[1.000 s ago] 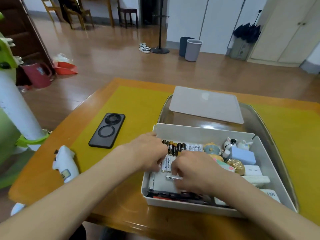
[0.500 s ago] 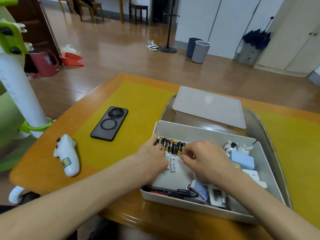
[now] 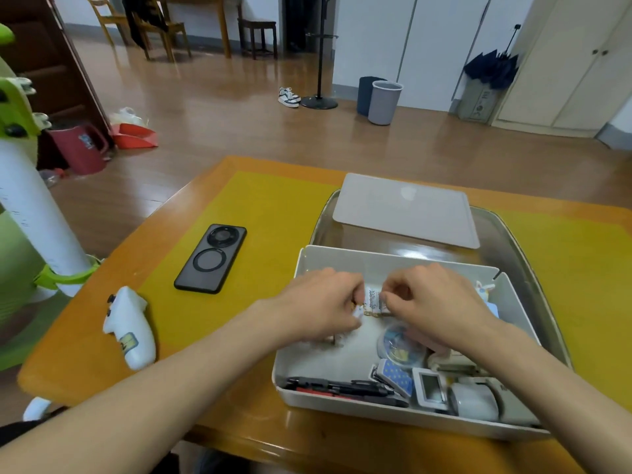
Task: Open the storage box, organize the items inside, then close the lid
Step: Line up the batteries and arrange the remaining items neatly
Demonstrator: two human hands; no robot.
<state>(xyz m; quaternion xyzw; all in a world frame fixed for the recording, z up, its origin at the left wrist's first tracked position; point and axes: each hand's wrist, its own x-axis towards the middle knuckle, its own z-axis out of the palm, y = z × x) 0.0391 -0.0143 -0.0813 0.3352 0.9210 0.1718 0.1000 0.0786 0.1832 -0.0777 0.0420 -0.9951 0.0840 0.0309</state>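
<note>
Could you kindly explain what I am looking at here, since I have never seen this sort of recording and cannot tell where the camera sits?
There is no machine here: a person wears one wide-angle camera on the head, looking down at both bare hands.

The left hand and right hand reach into an open white storage box on a table with a yellow mat. Their fingers pinch small white batteries between them.

The box's clear lid lies behind it, with a grey laptop resting on it. Pens lie along the box's near wall.

Left of the box lie a black phone and a white controller.
</note>
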